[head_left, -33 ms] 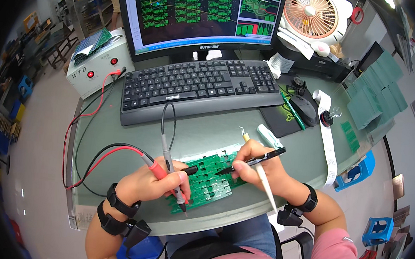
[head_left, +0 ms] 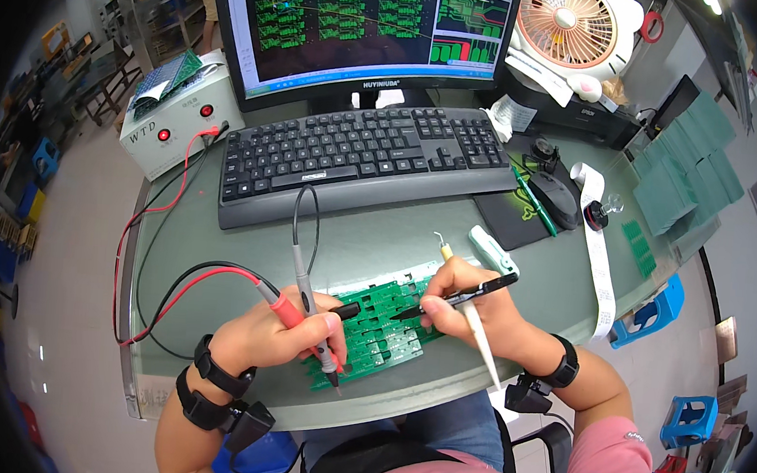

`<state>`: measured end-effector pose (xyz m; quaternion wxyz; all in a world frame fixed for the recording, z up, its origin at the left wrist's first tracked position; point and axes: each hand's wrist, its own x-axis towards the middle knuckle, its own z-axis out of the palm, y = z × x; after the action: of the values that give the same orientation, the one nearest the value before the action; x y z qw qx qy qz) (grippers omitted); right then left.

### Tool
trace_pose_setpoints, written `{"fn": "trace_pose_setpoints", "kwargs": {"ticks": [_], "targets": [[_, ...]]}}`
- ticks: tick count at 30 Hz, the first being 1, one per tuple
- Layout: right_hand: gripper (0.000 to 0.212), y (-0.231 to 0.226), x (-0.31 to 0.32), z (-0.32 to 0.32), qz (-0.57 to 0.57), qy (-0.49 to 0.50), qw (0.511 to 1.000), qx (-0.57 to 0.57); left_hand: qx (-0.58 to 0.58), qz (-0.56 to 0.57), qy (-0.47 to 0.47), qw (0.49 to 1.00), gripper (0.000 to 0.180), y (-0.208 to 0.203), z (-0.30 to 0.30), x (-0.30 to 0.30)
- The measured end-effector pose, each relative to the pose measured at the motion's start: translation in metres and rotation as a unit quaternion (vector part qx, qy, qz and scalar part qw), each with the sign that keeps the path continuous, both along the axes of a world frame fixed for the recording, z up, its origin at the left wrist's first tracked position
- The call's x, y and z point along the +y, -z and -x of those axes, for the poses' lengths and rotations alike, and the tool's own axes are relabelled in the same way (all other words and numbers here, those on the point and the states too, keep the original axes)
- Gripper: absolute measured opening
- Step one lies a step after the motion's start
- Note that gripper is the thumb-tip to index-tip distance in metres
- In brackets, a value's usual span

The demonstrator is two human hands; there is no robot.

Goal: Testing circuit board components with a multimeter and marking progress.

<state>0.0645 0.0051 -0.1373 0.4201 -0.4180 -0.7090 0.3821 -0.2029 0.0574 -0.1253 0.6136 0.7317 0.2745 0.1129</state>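
A green panel of small circuit boards [head_left: 381,339] lies on the table before me. My left hand [head_left: 277,335] is closed round a red test probe [head_left: 286,310] and a grey one [head_left: 304,286], over the panel's left end. A black pen cap [head_left: 346,311] also sticks out from that hand. In my right hand [head_left: 477,311] is a black marker pen [head_left: 482,288], its tip on or just above the boards. The same hand keeps a white-handled hooked pick [head_left: 483,346] between its fingers, hook pointing away from me. Whether the probe tips touch the panel, I cannot tell.
Beyond the panel stand a black keyboard [head_left: 367,151] and a monitor [head_left: 359,30]. A test box [head_left: 179,118] at left feeds the probe leads [head_left: 126,279]. At right are a mouse [head_left: 552,201], a green pen [head_left: 537,204], a paper strip [head_left: 602,281] and green boards [head_left: 680,185].
My right hand, with the marker pen and the pick, has shifted very slightly to the left. The left hand and its probes stay in place.
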Motion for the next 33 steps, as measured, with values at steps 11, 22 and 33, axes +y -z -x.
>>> {"fn": "trace_pose_setpoints", "kwargs": {"ticks": [11, 22, 33], "targets": [[0.017, 0.002, 0.007, 0.003, -0.122, 0.003, 0.986, -0.113, -0.009, 0.000, -0.021, 1.000, 0.041, 0.000, 0.001, 0.000], [0.013, -0.001, 0.005, 0.005, -0.136, -0.012, 0.983, -0.127, 0.004, -0.002, -0.021, 1.000, 0.042, 0.000, 0.002, -0.001], [0.016, -0.017, 0.002, -0.001, 0.121, 0.000, 0.989, 0.088, -0.027, -0.031, 0.004, 0.999, 0.048, -0.005, 0.004, 0.002]]}}
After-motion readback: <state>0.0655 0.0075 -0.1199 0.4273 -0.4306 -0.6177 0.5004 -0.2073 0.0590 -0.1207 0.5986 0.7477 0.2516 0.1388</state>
